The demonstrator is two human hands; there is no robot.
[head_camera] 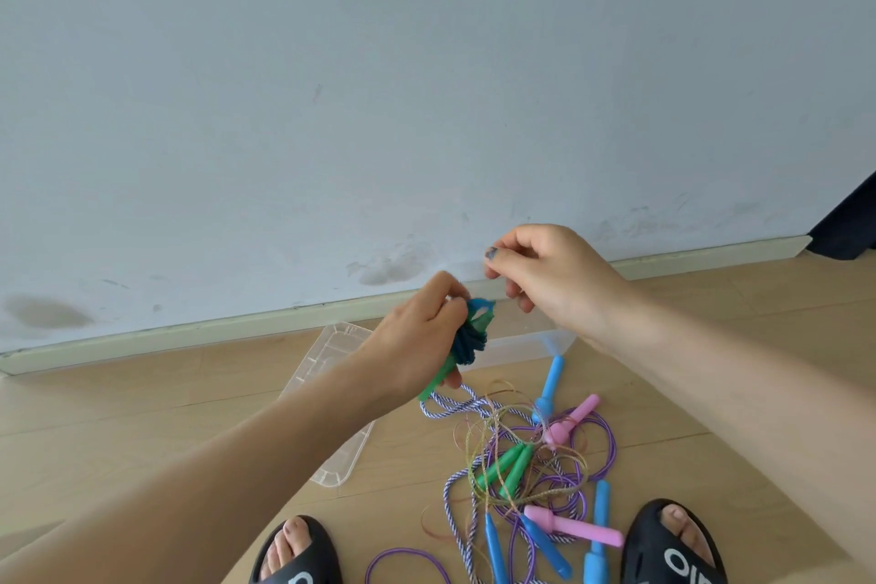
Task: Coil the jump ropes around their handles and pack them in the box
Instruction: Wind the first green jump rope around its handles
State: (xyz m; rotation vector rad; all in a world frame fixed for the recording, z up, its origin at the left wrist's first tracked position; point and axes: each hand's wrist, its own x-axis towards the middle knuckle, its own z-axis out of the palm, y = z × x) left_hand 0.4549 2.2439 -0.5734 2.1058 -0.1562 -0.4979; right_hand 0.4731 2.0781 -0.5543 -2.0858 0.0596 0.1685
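My left hand (417, 341) grips a pair of green handles (438, 382) with a dark blue rope (469, 341) wound round them. My right hand (545, 273) hovers just above and to the right, its thumb and fingers pinched together, perhaps on the rope's thin end, which I cannot make out. On the floor below lies a tangle of jump ropes (531, 479) with green, blue and pink handles and purple, striped and thin golden cords. A clear plastic box (531, 341) stands behind my hands by the wall.
A clear lid (332, 394) lies on the wooden floor to the left of the box, partly under my left arm. My two feet in black slippers (298, 555) stand at the bottom edge, either side of the rope pile. A skirting board runs along the wall.
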